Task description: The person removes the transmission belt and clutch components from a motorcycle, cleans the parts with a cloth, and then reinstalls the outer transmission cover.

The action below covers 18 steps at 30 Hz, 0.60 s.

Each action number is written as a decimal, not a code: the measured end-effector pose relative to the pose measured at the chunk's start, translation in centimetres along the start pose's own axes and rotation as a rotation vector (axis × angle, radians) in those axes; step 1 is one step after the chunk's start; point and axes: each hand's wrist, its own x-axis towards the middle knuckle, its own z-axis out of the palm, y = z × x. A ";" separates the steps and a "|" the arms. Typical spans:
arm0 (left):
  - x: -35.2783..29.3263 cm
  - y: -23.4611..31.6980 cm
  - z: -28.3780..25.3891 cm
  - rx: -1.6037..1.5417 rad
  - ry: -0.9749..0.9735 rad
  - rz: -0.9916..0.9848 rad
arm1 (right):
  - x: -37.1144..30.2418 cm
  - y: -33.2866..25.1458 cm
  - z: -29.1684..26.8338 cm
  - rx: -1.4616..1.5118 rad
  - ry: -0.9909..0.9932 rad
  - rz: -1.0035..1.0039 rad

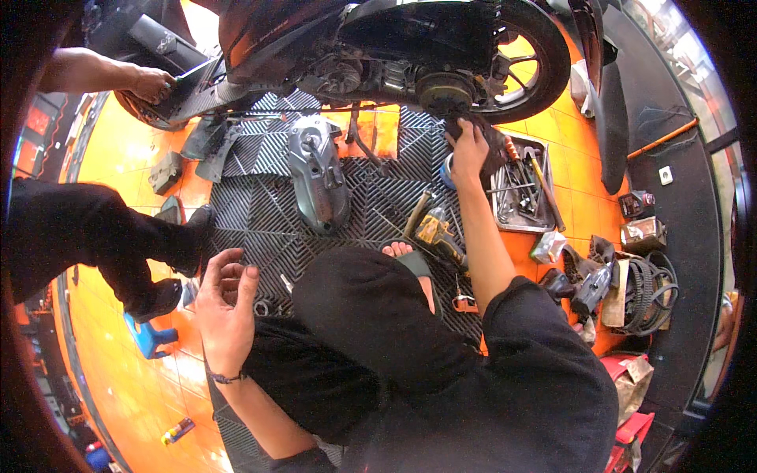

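My right hand (470, 151) reaches forward with its fingers closed on a dark rag (494, 148). The rag is just below the round clutch drum (444, 91) of a black scooter (276, 47); whether they touch I cannot tell. Raised over my left knee, my left hand (227, 307) has loosely curled fingers, thumb apart, and nothing in it. A grey metal engine cover (319, 177) lies on the ribbed black mat (244, 213) between me and the scooter. Near my foot is a yellow-and-black power drill (436, 230).
A metal tray (544, 225) of hand tools sits right of the mat. Another person's hand (154, 83) touches the scooter at far left, their dark trouser leg (87, 236) below. Belts (650, 296) and boxes lie at right. A blue stool (150, 335) stands at left.
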 end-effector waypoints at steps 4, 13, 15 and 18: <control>-0.1 0.7 -0.4 0.054 -0.009 -0.016 | 0.6 0.4 2.8 -0.539 0.104 -0.221; -0.2 -0.5 -0.3 0.042 -0.016 -0.036 | 0.4 2.5 5.0 -0.905 0.264 -0.389; -0.4 -0.8 -0.3 0.010 -0.046 -0.023 | 0.3 2.4 5.1 -0.962 0.252 -0.407; -0.4 -1.0 -0.6 0.028 -0.048 -0.025 | 0.6 3.3 5.9 -1.035 0.251 -0.394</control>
